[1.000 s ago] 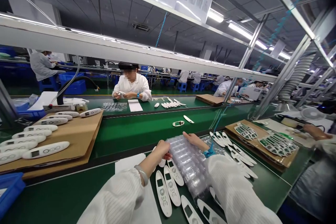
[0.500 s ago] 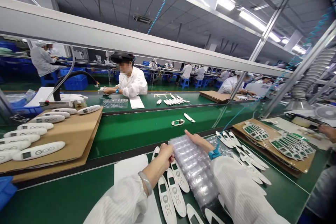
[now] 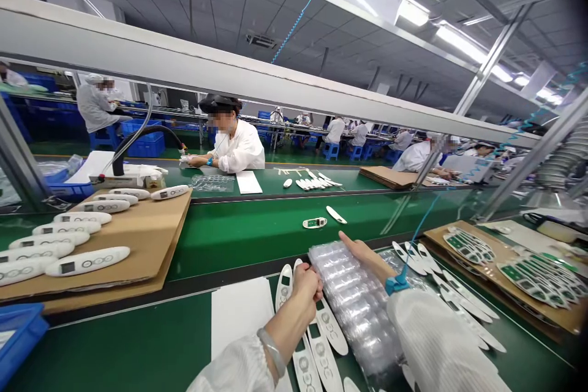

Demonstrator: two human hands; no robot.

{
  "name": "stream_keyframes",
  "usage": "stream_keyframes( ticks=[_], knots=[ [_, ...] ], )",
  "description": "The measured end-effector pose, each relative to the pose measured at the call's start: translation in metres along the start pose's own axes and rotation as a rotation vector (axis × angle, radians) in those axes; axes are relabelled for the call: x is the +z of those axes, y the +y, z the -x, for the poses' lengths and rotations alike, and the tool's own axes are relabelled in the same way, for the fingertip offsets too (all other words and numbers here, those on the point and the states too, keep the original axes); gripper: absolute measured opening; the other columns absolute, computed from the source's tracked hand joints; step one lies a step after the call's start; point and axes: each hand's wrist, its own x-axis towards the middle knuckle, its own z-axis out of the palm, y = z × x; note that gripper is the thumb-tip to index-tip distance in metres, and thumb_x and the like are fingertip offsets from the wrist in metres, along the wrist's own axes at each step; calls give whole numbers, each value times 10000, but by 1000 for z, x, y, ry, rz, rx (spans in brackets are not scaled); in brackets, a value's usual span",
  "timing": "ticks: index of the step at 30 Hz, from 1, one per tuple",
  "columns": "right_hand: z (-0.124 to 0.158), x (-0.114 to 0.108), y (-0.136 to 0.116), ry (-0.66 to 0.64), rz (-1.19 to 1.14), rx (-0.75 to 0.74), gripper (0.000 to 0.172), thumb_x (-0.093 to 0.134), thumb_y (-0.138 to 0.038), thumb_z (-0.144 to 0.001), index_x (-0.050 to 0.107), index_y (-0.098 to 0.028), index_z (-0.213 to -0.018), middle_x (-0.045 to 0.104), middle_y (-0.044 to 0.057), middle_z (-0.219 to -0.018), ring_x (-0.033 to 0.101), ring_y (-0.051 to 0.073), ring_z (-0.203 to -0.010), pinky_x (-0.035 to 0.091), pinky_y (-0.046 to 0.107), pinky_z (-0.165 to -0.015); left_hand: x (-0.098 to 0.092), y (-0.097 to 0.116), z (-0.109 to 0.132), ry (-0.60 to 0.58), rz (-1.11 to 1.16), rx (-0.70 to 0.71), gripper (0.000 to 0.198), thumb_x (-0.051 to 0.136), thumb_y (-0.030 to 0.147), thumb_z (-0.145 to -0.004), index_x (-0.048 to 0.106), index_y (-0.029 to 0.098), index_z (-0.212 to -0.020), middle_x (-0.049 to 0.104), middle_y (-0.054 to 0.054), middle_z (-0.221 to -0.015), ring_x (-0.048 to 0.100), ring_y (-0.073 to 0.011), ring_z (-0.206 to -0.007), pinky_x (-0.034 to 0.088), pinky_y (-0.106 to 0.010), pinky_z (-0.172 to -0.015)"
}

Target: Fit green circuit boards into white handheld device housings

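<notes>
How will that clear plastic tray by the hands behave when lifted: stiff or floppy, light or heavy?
The clear plastic tray is probably light for its size, since it looks thin and see-through. Its rows of moulded pockets likely add some stiffness, though it may flex. Its glossy highlights suggest it could be slippery.
</notes>
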Motion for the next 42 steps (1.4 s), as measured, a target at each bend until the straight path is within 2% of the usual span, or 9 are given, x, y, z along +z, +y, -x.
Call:
stream_keyframes(
  ticks=[9, 15, 21, 26, 30, 32, 37, 39, 42],
  knots=[
    [-31, 4, 6, 11, 17, -52, 645, 445, -731, -796, 589, -103, -824, 652, 110, -874, 586, 191, -777, 419, 309, -703, -3, 3, -7, 5, -63, 48, 348, 488, 310, -901, 429, 160, -1208, 557, 12, -851, 373, 7, -494, 293, -117, -408],
    [-33, 9, 12, -10, 75, -81, 622, 403, -710, -837, 579, -115, -798, 624, 56, -768, 563, 139, -658, 426, 282, -634, -7, 0, -12, 11, -112, 23, 367, 487, 325, -900, 430, 161, -1223, 574, -6, -904, 434, -9, -540, 370, -134, -457],
    [-32, 9, 14, 49, 264, -174, 548, 376, -613, -910, 563, -131, -728, 583, 7, -658, 562, 132, -624, 437, 279, -637, -5, 3, -10, -25, -208, -20, 411, 471, 320, -907, 380, 176, -1281, 570, -13, -921, 465, -19, -568, 398, -142, -471],
    [-42, 4, -15, 108, 487, -291, 400, 487, -492, -913, 605, -123, -813, 625, 31, -777, 598, 149, -753, 468, 320, -752, -16, 23, 7, -31, -346, -22, 446, 448, 346, -915, 344, 172, -1312, 566, 3, -833, 451, -19, -529, 360, -137, -443],
    [-55, 28, -59, 105, 628, -416, 313, 501, -414, -928, 620, -138, -1014, 638, 60, -1000, 596, 186, -959, 457, 408, -894, -40, 45, 41, -43, -443, 44, 442, 446, 192, -878, 324, 165, -1302, 581, -80, -1118, 438, 2, -466, 316, -156, -414],
    [-57, 56, -80, 87, 694, -490, 307, 533, -381, -916, 601, -149, -1107, 607, 79, -1132, 552, 221, -1090, 411, 464, -970, -58, 54, 63, -72, -485, 84, 428, 430, 110, -818, 376, 171, -1239, 450, -126, -1360, 432, 20, -406, 310, -190, -410],
    [-49, 130, -115, 1, 818, -612, 325, 590, -322, -886, 581, -153, -1164, 535, 88, -1277, 451, 253, -1235, 331, 505, -1047, -114, 69, 112, -99, -568, 123, 314, 429, 195, -815, 463, 208, -1127, 405, -88, -1418, 424, 31, -376, 365, -210, -493],
    [-46, 142, -121, 11, 841, -567, 283, 584, -327, -890, 608, -134, -1096, 570, 87, -1221, 473, 244, -1211, 335, 496, -1043, -140, 73, 130, -92, -627, 108, 345, 445, 258, -819, 453, 214, -1162, 373, -100, -1438, 430, 31, -391, 382, -212, -525],
    [-41, 131, -125, 88, 831, -422, 264, 562, -340, -902, 623, -124, -1041, 599, 90, -1157, 504, 242, -1172, 340, 505, -1033, -177, 78, 163, -52, -629, 86, 409, 549, 410, -780, 526, 227, -1145, 424, -71, -1397, 433, 19, -460, 377, -199, -547]
  ],
)
